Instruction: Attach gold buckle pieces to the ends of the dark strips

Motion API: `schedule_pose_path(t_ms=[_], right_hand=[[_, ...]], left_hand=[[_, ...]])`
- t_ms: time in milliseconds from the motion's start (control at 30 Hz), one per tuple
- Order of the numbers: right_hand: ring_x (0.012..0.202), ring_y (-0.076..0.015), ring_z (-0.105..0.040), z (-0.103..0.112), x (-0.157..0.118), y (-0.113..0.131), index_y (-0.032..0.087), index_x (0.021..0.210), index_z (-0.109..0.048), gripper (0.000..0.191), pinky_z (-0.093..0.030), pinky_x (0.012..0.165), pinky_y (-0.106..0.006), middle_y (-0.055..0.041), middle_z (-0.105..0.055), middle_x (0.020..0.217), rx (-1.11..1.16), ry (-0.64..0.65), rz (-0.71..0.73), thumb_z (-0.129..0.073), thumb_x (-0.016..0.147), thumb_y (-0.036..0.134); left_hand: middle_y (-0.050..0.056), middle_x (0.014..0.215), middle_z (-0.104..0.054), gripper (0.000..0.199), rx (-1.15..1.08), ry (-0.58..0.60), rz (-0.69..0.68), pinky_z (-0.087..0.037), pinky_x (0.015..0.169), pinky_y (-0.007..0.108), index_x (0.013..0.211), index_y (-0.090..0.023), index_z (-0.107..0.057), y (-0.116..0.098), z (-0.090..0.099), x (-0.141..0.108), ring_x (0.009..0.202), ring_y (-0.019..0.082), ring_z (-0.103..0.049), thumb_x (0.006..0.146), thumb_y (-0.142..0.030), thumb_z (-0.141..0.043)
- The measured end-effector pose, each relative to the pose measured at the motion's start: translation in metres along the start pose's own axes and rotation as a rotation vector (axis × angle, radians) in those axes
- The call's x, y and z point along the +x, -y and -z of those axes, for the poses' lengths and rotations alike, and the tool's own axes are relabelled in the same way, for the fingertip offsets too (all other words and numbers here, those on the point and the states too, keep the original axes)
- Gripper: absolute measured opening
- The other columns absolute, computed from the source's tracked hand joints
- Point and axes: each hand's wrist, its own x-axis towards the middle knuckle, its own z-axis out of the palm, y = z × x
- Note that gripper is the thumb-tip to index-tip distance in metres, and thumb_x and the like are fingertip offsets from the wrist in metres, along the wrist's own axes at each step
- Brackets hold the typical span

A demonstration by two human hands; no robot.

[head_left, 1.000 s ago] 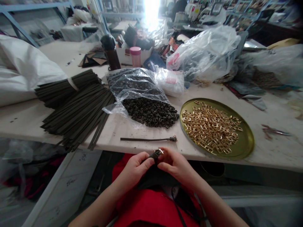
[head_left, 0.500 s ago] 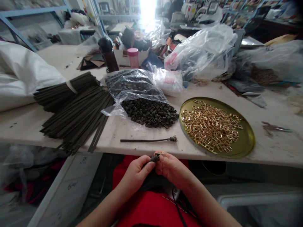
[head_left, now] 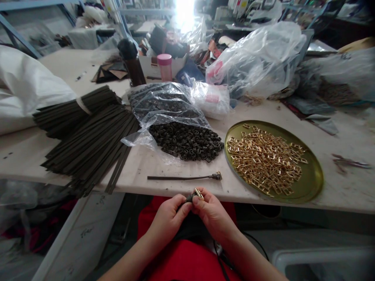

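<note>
Both hands meet just in front of the table edge, above my lap. My left hand (head_left: 173, 214) pinches a dark strap (head_left: 189, 198), most of which is hidden below the hands. Closed at the strap's end, my right hand (head_left: 208, 208) grips a gold buckle (head_left: 198, 193) that pokes up between the fingers. On the table just beyond lies another dark strap (head_left: 181, 178) with a gold buckle at its right end. Behind it is a pile of small dark loops (head_left: 187, 144) spilling from a clear plastic bag (head_left: 164, 99). A round gold tray (head_left: 312, 175) bears many gold buckles (head_left: 266, 160).
Bundled dark strips (head_left: 90, 144) fan out at the left, their ends reaching the table edge. Pliers (head_left: 350, 162) lie at the far right. A dark bottle (head_left: 131, 64), a pink-lidded jar (head_left: 164, 68) and large plastic bags (head_left: 258, 58) stand at the back.
The gold buckle now shows more plainly, raised and tilted between my right fingers. Both hands stay together at the table edge. The view has shifted slightly.
</note>
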Motion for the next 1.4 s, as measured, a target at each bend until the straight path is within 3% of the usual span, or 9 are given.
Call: schedule_pose_path(t_ms=[200, 367, 567, 833, 1033, 1167, 1300, 1400], right_hand=[[0.060, -0.0102, -0.042, -0.003, 0.002, -0.003, 0.021, 0.080, -0.047, 0.034, -0.037, 0.058, -0.022, 0.0035, -0.045, 0.070, -0.051, -0.047, 0.077, -0.071, 0.064, 0.037], [0.060, -0.0107, -0.041, -0.004, 0.000, -0.005, 0.021, 0.078, -0.044, 0.033, -0.037, 0.057, -0.022, 0.0046, -0.044, 0.067, -0.266, -0.171, 0.255, -0.070, 0.064, 0.036], [0.063, -0.0116, -0.044, -0.003, -0.004, -0.011, 0.022, 0.084, -0.044, 0.030, -0.038, 0.059, -0.023, 0.0040, -0.045, 0.071, -0.317, -0.189, 0.339, -0.067, 0.068, 0.032], [0.074, -0.0134, -0.050, 0.000, -0.007, -0.002, 0.023, 0.096, -0.047, 0.038, -0.042, 0.068, -0.025, 0.0007, -0.052, 0.082, -0.253, -0.088, 0.294, -0.069, 0.066, 0.033], [0.062, -0.0104, -0.045, 0.001, -0.008, 0.008, 0.022, 0.103, -0.048, 0.042, -0.040, 0.060, -0.024, 0.0015, -0.048, 0.077, -0.252, -0.063, 0.216, -0.062, 0.071, 0.045], [0.070, -0.0105, -0.048, 0.005, -0.010, 0.010, 0.024, 0.114, -0.045, 0.051, -0.039, 0.066, -0.024, 0.0014, -0.050, 0.084, -0.284, 0.032, 0.212, -0.066, 0.070, 0.038], [0.071, -0.0109, -0.047, 0.011, -0.010, 0.009, 0.023, 0.104, -0.055, 0.039, -0.037, 0.065, -0.024, 0.0015, -0.053, 0.083, -0.430, 0.038, 0.237, -0.068, 0.069, 0.034], [0.064, -0.0095, -0.045, 0.016, -0.010, 0.010, 0.021, 0.091, -0.058, 0.030, -0.035, 0.060, -0.022, 0.0032, -0.053, 0.073, -0.377, 0.062, 0.151, -0.069, 0.068, 0.037]], left_hand=[[-0.004, 0.060, -0.041, 0.035, -0.104, -0.031, 0.031, -0.029, 0.052, 0.022, 0.062, -0.017, -0.043, 0.003, -0.005, 0.003, 0.056, 0.010, -0.037, 0.083, -0.044, -0.047], [-0.004, 0.062, -0.041, 0.037, -0.249, 0.021, 0.070, -0.029, 0.051, 0.021, 0.068, -0.015, -0.047, 0.006, -0.009, 0.003, 0.057, 0.009, -0.037, 0.081, -0.049, -0.048], [-0.005, 0.058, -0.038, 0.040, -0.346, 0.057, 0.124, -0.025, 0.048, 0.020, 0.069, -0.015, -0.047, 0.009, -0.013, 0.003, 0.053, 0.008, -0.032, 0.078, -0.054, -0.050], [-0.006, 0.056, -0.036, 0.038, -0.298, 0.022, 0.122, -0.024, 0.047, 0.020, 0.064, -0.017, -0.041, 0.008, -0.014, -0.001, 0.052, 0.007, -0.031, 0.081, -0.050, -0.049], [-0.004, 0.061, -0.041, 0.032, -0.224, 0.052, 0.030, -0.027, 0.049, 0.020, 0.068, -0.016, -0.046, -0.001, -0.010, -0.005, 0.054, 0.009, -0.035, 0.084, -0.044, -0.044], [-0.003, 0.063, -0.044, 0.029, -0.173, 0.013, 0.019, -0.030, 0.051, 0.020, 0.067, -0.015, -0.048, -0.006, -0.010, -0.006, 0.058, 0.010, -0.039, 0.085, -0.038, -0.043], [-0.002, 0.065, -0.051, 0.025, -0.064, -0.020, -0.020, -0.034, 0.056, 0.021, 0.070, -0.015, -0.052, -0.011, -0.011, -0.009, 0.062, 0.011, -0.045, 0.085, -0.031, -0.042], [0.000, 0.075, -0.059, 0.023, -0.038, 0.000, -0.063, -0.038, 0.063, 0.022, 0.078, -0.015, -0.058, -0.013, -0.011, -0.011, 0.070, 0.013, -0.052, 0.085, -0.028, -0.040]])
